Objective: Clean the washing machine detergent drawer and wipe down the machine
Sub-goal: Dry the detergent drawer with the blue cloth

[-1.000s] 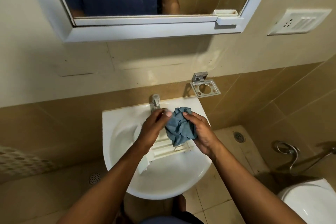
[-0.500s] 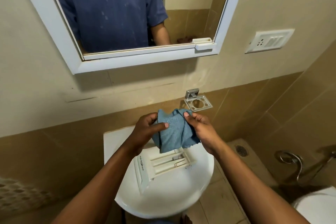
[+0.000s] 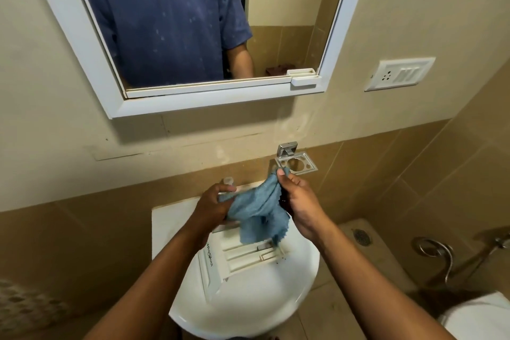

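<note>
A white detergent drawer (image 3: 242,255) lies in the white wash basin (image 3: 248,301), its front panel toward the left. Above it hangs a blue cloth (image 3: 256,212), stretched between both hands. My left hand (image 3: 212,205) grips the cloth's left end near the tap (image 3: 228,181). My right hand (image 3: 299,203) pinches the cloth's upper right corner between thumb and fingers. The cloth's lower edge dangles over the drawer's back compartments and hides part of them.
A metal soap holder (image 3: 296,164) is fixed to the wall just behind my right hand. A white-framed mirror (image 3: 193,36) hangs above, a switch plate (image 3: 398,73) to its right. A toilet (image 3: 480,317) and a hose hook (image 3: 436,254) stand at the lower right.
The hands lifted the cloth off the drawer and pulled it out from a crumpled ball into a stretched strip. The view tilted upward, showing more of the mirror.
</note>
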Motion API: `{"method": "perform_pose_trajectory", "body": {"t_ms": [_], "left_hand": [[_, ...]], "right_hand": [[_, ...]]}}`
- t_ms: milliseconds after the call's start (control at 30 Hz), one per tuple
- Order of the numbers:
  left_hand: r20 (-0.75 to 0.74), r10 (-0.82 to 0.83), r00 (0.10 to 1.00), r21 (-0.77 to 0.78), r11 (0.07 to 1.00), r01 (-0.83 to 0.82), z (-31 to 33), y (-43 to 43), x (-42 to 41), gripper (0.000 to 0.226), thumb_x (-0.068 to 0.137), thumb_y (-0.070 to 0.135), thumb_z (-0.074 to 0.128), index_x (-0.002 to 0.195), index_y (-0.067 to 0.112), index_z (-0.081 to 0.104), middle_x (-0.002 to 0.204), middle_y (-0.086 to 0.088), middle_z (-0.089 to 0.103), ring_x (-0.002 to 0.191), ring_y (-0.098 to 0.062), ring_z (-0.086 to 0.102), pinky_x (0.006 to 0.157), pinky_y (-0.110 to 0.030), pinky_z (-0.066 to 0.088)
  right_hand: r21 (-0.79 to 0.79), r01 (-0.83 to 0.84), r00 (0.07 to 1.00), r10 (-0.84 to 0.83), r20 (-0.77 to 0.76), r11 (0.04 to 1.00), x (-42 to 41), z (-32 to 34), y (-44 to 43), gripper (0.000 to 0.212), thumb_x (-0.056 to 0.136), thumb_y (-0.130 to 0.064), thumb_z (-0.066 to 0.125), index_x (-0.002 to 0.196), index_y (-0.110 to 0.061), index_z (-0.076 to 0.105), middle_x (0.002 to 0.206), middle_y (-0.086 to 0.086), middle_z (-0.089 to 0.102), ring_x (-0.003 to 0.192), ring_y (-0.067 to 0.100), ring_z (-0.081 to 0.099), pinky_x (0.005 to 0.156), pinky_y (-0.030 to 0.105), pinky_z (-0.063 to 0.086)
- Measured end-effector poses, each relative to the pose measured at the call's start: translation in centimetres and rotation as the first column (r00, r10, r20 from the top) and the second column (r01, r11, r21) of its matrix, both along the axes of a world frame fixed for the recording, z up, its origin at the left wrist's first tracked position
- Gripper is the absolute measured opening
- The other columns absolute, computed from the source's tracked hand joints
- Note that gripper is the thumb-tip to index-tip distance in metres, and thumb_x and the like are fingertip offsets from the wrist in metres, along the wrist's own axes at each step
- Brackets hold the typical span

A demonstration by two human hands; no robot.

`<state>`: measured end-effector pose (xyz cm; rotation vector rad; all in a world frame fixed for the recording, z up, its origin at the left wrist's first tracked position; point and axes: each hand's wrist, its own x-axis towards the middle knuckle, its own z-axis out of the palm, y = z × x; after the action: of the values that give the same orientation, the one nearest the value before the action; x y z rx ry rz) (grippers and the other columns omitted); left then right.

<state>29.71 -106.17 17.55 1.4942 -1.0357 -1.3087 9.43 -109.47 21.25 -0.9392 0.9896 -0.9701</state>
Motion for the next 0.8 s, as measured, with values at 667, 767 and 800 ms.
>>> {"method": "perform_pose_trajectory", "body": {"t_ms": [667, 767, 800], "left_hand": [[-0.316, -0.452, 0.834, 0.099, 0.859, 0.503, 3.7, 0.2, -1.6, 0.073, 0.085, 0.082, 0.053, 0.139, 0.033, 0.059, 0.136, -0.007, 0.068, 0.124, -0.026, 0.066, 0.104, -0.047, 0.054], [-0.110, -0.312, 0.944, 0.015, 0.949, 0.315, 4.3, -0.5, -1.9, 0.076, 0.087, 0.084, 0.043, 0.142, 0.033, 0.052, 0.139, -0.004, 0.064, 0.123, -0.023, 0.065, 0.104, -0.056, 0.052], [-0.047, -0.292, 0.955, -0.123, 0.951, 0.284, 4.4, -0.9, -1.7, 0.069, 0.089, 0.075, 0.049, 0.145, 0.034, 0.050, 0.142, 0.001, 0.062, 0.126, -0.019, 0.061, 0.107, -0.054, 0.050]], "right_hand": [[0.194, -0.118, 0.898, 0.022, 0.439, 0.974, -1.7, 4.0, -1.4, 0.016, 0.101, -0.011, 0.061, 0.111, 0.000, 0.069, 0.104, 0.017, 0.071, 0.096, 0.026, 0.069, 0.096, 0.040, 0.059], [0.154, -0.302, 0.896, 0.225, 0.382, 0.941, -2.5, 5.0, -1.3, 0.020, 0.096, -0.004, 0.064, 0.115, 0.004, 0.064, 0.108, 0.020, 0.065, 0.098, 0.030, 0.066, 0.092, 0.042, 0.058], [0.102, -0.343, 0.910, 0.304, 0.280, 0.934, -2.7, 5.3, -1.3, 0.027, 0.096, -0.001, 0.064, 0.121, 0.008, 0.061, 0.114, 0.024, 0.063, 0.103, 0.033, 0.064, 0.098, 0.047, 0.053]]}}
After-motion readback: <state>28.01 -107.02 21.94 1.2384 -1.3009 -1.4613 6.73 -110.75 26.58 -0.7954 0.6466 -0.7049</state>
